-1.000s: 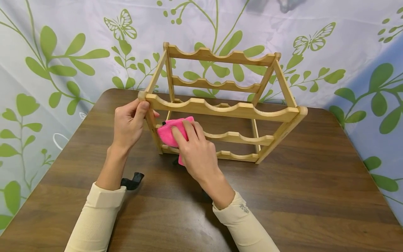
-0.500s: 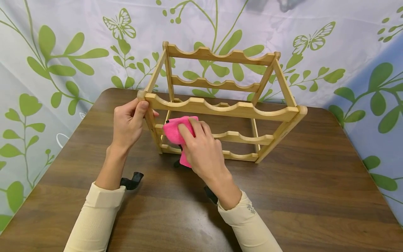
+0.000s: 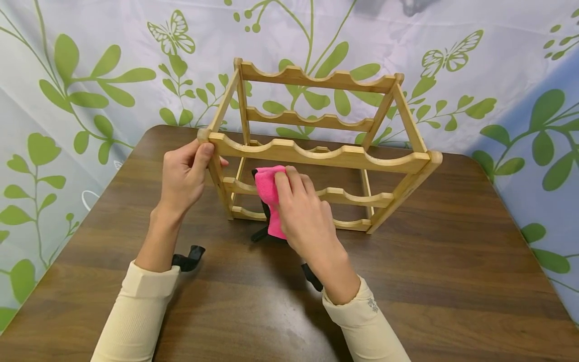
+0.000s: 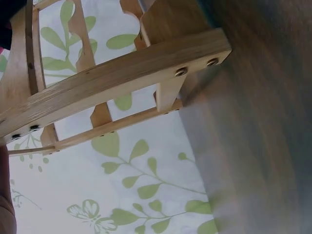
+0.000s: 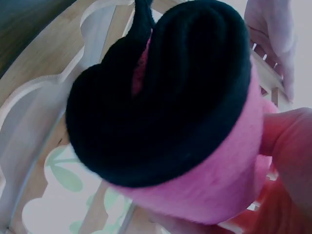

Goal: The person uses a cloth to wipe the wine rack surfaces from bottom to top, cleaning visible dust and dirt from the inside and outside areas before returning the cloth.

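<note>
A light wooden wine rack (image 3: 294, 153) with scalloped rails stands on the table. My left hand (image 3: 183, 173) grips its front left post near the top, thumb on the near side. Bunched in my right hand (image 3: 307, 216) is a pink cloth with dark edging (image 3: 268, 185), at the left part of the front middle rail. That hand hides some of the middle and bottom rails. The left wrist view shows the rack's side post (image 4: 122, 80) with screws. In the right wrist view the folded cloth (image 5: 219, 178) covers much of the frame, gripped by fingers (image 5: 295, 146).
Brown wood-grain table (image 3: 452, 261) lies under the rack. Dark curved pieces sit by both wrists, one beside the left wrist (image 3: 189, 258) and one beside the right (image 3: 312, 276). Behind the table hangs a pale curtain (image 3: 113, 30) with green leaves and butterflies.
My right hand has slid the pink cloth to the right along the front middle rail, away from the left post. The left hand and the rack have stayed in place.
</note>
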Demonstrator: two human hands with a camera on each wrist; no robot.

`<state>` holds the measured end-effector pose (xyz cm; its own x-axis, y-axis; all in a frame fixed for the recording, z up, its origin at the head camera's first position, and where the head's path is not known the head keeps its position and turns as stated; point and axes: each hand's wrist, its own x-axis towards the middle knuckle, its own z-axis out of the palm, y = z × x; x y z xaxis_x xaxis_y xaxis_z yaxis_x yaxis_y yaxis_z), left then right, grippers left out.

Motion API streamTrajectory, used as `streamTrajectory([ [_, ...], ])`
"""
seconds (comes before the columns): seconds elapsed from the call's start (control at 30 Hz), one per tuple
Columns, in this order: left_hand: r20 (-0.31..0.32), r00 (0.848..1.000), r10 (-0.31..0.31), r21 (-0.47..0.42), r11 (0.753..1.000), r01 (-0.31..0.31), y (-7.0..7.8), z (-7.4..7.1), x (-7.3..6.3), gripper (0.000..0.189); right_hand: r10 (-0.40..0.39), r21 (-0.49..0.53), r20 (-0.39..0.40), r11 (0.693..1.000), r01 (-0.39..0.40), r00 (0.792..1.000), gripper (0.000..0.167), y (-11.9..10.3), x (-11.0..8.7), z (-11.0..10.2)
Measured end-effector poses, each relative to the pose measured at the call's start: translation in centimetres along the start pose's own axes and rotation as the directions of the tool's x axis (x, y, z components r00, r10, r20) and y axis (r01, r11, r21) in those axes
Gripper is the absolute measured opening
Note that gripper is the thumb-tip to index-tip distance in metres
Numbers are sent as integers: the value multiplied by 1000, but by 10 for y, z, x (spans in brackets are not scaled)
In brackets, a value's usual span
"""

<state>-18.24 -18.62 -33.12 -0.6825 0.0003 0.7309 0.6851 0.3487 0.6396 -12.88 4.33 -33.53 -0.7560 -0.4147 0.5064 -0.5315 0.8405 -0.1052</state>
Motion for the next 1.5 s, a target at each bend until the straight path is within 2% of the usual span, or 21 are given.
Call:
streamTrajectory([
  [0.13,43,998,41,85,995,-45,1,-3,2,39,41,-38,28,998,-40,999,44,-4,-1,-2],
  [0.3,91,994,53,139,988,-66,2,-6,3,39,78,-67,46,995,-75,996,53,-6,-2,-5],
  [0.43,95,994,49,135,989,-61,3,-6,3,37,68,-34,83,997,-65,994,52,-2,-2,-9],
  [0.63,87,996,38,105,993,-47,4,-7,3,37,6,65,126,998,-14,992,34,15,-3,-16],
  [0.8,89,996,29,105,994,-38,4,-7,3,36,37,105,166,993,-55,986,40,21,-3,-19],
  [0.97,87,996,22,103,994,-31,3,-7,4,34,33,140,151,989,-54,988,46,26,-3,-23],
  [1.2,81,996,23,90,995,-30,3,-5,4,36,7,169,140,985,-31,990,46,33,-3,-28],
  [1.5,75,997,17,81,996,-24,4,-6,4,39,-20,132,112,991,5,993,40,38,-3,-32],
])
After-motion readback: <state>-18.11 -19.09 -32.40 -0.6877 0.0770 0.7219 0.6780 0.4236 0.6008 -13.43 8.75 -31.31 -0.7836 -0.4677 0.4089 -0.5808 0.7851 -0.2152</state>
